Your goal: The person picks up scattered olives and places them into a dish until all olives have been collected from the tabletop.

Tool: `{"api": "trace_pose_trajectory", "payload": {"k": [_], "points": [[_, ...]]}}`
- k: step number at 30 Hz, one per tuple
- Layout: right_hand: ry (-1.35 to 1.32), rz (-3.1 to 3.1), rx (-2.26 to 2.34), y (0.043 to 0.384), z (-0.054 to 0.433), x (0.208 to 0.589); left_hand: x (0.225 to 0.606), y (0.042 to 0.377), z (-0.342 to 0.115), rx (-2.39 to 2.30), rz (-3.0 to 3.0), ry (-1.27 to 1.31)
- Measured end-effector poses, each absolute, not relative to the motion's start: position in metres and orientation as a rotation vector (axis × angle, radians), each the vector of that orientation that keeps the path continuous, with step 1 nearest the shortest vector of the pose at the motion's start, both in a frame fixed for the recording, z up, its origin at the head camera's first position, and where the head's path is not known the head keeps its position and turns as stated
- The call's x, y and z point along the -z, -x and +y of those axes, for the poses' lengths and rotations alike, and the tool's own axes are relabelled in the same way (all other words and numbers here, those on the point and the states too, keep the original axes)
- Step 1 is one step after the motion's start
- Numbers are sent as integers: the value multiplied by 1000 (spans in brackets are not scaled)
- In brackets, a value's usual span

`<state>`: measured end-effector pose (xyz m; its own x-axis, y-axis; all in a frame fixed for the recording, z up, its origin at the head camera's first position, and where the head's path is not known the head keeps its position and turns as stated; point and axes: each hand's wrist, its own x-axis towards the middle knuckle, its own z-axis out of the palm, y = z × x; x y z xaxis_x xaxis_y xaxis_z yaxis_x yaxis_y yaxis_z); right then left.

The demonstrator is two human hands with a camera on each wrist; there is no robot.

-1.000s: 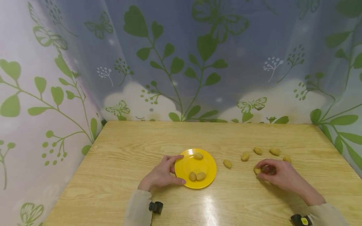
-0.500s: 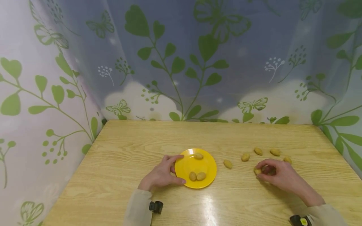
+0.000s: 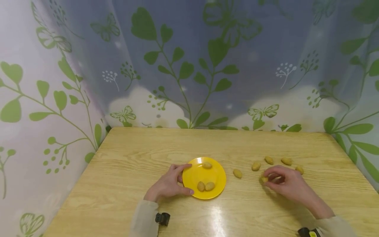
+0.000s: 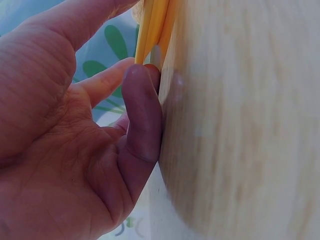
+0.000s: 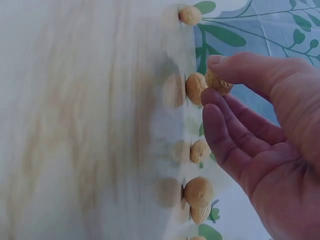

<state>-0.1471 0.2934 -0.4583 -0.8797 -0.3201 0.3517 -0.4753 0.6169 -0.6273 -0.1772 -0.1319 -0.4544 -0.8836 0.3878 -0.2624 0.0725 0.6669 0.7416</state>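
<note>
A yellow plate [image 3: 218, 174] lies on the table with three walnuts on it: one walnut [image 3: 207, 165] near the far rim, two side by side near the front. My left hand [image 3: 168, 184] grips the plate's left rim, thumb at the near side and index finger at the far side. In the left wrist view, other fingers [image 4: 142, 110] curl against the plate's edge. My right hand [image 3: 288, 184] pinches a walnut [image 5: 219, 82] between thumb and fingertips. It looks tan and wrinkled in the right wrist view. Whether it touches the table, I cannot tell.
Several more walnuts lie loose right of the plate: the nearest walnut [image 3: 237, 173] is just beside it, others curve behind my right hand, such as a far walnut [image 3: 286, 161]. The wooden table [image 3: 142, 148] ends at a patterned curtain [image 3: 189, 82] behind.
My right hand has shifted slightly left with the walnut in its fingertips. The left hand still holds the plate's rim.
</note>
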Motion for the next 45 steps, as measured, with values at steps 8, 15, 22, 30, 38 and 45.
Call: {"api": "trace_pose_trajectory", "payload": {"k": [8, 15, 22, 30, 38, 45], "points": [[-727, -2580, -1144, 149, 278, 455, 455, 176, -133, -1098, 2481, -366], [-767, -2554, -1162, 152, 261, 450, 454, 175, -135, -1096, 2484, -350], [-800, -2555, -1174, 159, 244, 446, 454, 174, -135, -1113, 2478, -343], [-800, -2630, -1232, 162, 229, 443, 456, 173, -133, -1117, 2469, -366], [-805, -2672, -1252, 166, 216, 439, 454, 176, -132, -1133, 2466, -359], [-837, -2664, -1277, 169, 207, 441, 455, 176, -131, -1125, 2476, -358]]}}
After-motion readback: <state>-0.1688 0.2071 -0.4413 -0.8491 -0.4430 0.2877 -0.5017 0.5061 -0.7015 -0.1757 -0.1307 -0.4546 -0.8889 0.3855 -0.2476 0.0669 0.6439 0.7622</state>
